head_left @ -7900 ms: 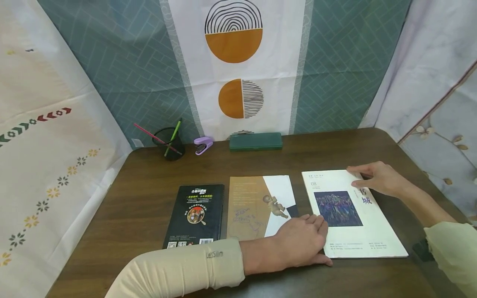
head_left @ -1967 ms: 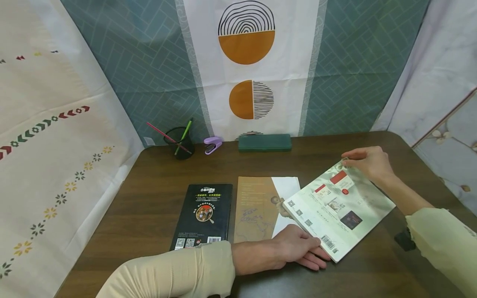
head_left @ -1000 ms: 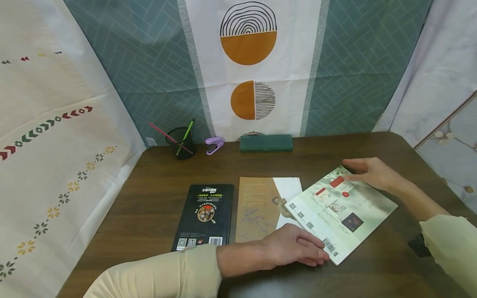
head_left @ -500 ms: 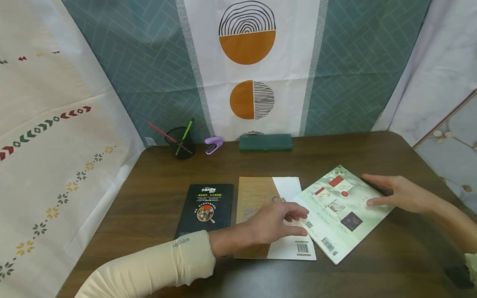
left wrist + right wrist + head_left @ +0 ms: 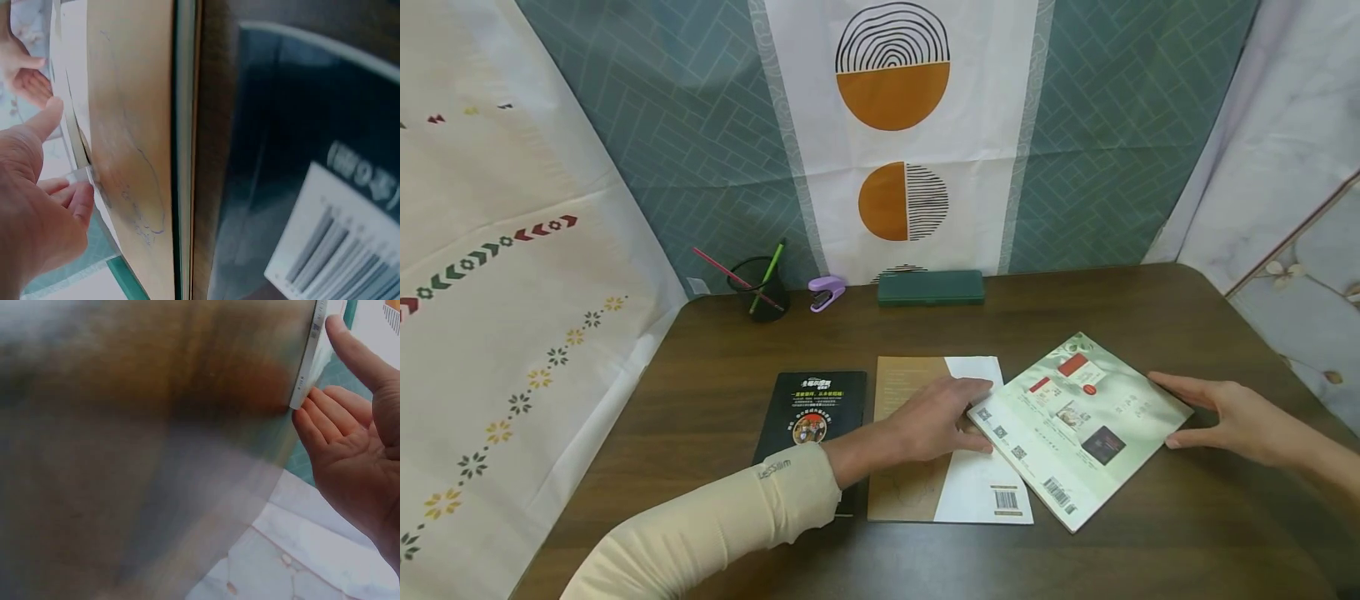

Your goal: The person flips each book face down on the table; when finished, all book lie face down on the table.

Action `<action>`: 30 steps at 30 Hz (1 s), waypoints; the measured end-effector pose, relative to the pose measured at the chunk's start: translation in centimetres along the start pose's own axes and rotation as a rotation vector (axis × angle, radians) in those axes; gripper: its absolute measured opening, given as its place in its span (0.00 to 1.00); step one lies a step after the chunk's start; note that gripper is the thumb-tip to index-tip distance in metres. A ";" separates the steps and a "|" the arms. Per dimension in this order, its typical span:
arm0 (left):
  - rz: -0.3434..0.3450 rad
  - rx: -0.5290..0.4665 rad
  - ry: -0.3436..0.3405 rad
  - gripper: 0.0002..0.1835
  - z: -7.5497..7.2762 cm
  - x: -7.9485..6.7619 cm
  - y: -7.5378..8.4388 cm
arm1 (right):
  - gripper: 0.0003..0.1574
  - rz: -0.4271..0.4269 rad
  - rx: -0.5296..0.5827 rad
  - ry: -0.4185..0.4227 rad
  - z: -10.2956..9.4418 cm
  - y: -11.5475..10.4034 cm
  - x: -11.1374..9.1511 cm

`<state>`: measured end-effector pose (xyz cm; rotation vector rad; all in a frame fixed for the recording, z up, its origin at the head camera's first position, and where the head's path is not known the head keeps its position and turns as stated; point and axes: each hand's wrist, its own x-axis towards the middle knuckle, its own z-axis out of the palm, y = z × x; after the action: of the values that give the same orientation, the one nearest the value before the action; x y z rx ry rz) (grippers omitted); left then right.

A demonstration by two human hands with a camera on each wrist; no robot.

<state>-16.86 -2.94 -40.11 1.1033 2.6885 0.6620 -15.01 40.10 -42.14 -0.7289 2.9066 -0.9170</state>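
A pale green magazine (image 5: 1090, 433), back cover up, lies turned at an angle, its left corner overlapping a brown-and-white book (image 5: 985, 483). My left hand (image 5: 928, 421) reaches over that book, with thumb and fingers spread about the magazine's left corner. Its fingertips (image 5: 81, 203) touch the magazine's edge in the left wrist view. At the magazine's right corner is my right hand (image 5: 1232, 417), thumb and fingers spread on either side. In the right wrist view, straight fingers (image 5: 322, 419) meet the corner beside the spine (image 5: 306, 356). A black book (image 5: 812, 408) lies partly under my left forearm.
Along the back of the wooden table (image 5: 700, 358) stand a black mesh pen cup (image 5: 767, 300) holding a pink and a green pencil, a purple stapler (image 5: 826, 292) and a green case (image 5: 931, 287). Patterned cloth (image 5: 1075, 125) hangs behind the table.
The magazine has been flipped from front to back cover and lies turned. My left hand left its lower corner for the left one; my right hand moved from the top corner to the right one.
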 end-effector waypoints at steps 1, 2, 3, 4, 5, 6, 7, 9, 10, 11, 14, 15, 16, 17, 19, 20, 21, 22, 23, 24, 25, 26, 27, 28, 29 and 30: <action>-0.005 0.006 -0.005 0.45 0.1 0.1 0.0 | 0.58 -0.001 -0.028 0.014 0.1 0.0 -0.1; -0.007 0.010 -0.009 0.44 0.1 0.2 -0.1 | 0.59 -0.005 -0.051 0.024 0.2 0.0 -0.2; -0.005 0.013 -0.009 0.43 0.2 0.3 -0.1 | 0.59 -0.005 -0.081 0.033 0.3 -0.1 -0.2; -0.005 0.018 -0.009 0.42 0.2 0.4 0.0 | 0.59 -0.004 -0.108 0.040 0.4 -0.1 -0.2; -0.003 0.018 -0.007 0.41 0.2 0.5 0.0 | 0.59 -0.001 -0.131 0.050 0.5 -0.2 -0.2; -0.001 0.022 -0.006 0.40 0.3 0.6 0.1 | 0.58 0.006 -0.151 0.057 0.5 -0.3 -0.2; 0.001 0.025 -0.004 0.39 0.3 0.7 0.2 | 0.58 0.012 -0.163 0.058 0.5 -0.4 -0.2; 0.003 0.039 0.002 0.38 0.3 0.8 0.4 | 0.58 0.038 -0.178 0.051 0.5 -0.7 -0.1; -0.001 0.051 0.002 0.38 0.3 0.9 0.5 | 0.58 0.054 -0.180 0.046 0.5 -0.8 -0.1; -0.002 0.064 0.002 0.37 0.4 0.8 0.6 | 0.58 0.070 -0.177 0.042 0.4 -0.9 -0.1; 0.006 0.101 -0.009 0.36 0.5 0.8 0.9 | 0.57 0.103 -0.173 0.026 0.4 -1.2 -0.1; 0.010 0.106 -0.017 0.36 0.6 0.7 1.0 | 0.56 0.109 -0.169 0.028 0.4 -1.2 -0.2; 0.014 0.110 -0.026 0.36 0.7 0.7 1.1 | 0.55 0.115 -0.162 0.032 0.4 -1.2 -0.2; 0.021 0.109 -0.035 0.36 0.8 0.6 1.1 | 0.54 0.122 -0.157 0.036 0.4 -1.2 -0.2; 0.030 0.100 -0.051 0.37 0.9 0.5 1.2 | 0.53 0.136 -0.155 0.041 0.3 -1.2 -0.2; 0.036 0.098 -0.055 0.37 0.9 0.5 1.2 | 0.53 0.142 -0.154 0.041 0.3 -1.2 -0.2; 0.044 0.106 -0.059 0.36 0.9 0.5 1.2 | 0.53 0.145 -0.151 0.041 0.3 -1.1 -0.2; 0.055 0.115 -0.062 0.36 0.9 0.5 1.2 | 0.53 0.147 -0.149 0.038 0.2 -1.1 -0.2; 0.067 0.124 -0.064 0.36 0.9 0.6 1.2 | 0.54 0.147 -0.142 0.032 0.2 -1.1 -0.2; 0.076 0.135 -0.068 0.36 0.9 0.6 1.2 | 0.54 0.144 -0.134 0.026 0.2 -1.0 -0.1; 0.084 0.146 -0.069 0.35 0.9 0.6 1.2 | 0.55 0.139 -0.126 0.022 0.1 -1.0 -0.1; 0.090 0.155 -0.070 0.35 0.9 0.6 1.2 | 0.55 0.132 -0.117 0.016 0.1 -1.0 -0.1; 0.088 0.160 -0.074 0.35 0.9 0.5 1.3 | 0.55 0.126 -0.111 0.012 0.1 -0.9 0.0; 0.087 0.163 -0.076 0.35 1.0 0.5 1.4 | 0.55 0.119 -0.105 0.008 0.1 -0.9 0.0; 0.084 0.172 -0.077 0.35 1.1 0.5 1.6 | 0.55 0.112 -0.099 0.005 0.1 -0.8 0.1; 0.081 0.184 -0.078 0.35 1.2 0.4 1.7 | 0.56 0.107 -0.102 0.001 0.1 -0.7 0.1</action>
<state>-15.70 -1.18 -40.36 1.2590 2.6935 0.3802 -14.80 39.51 -41.79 -0.5705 2.9784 -0.7646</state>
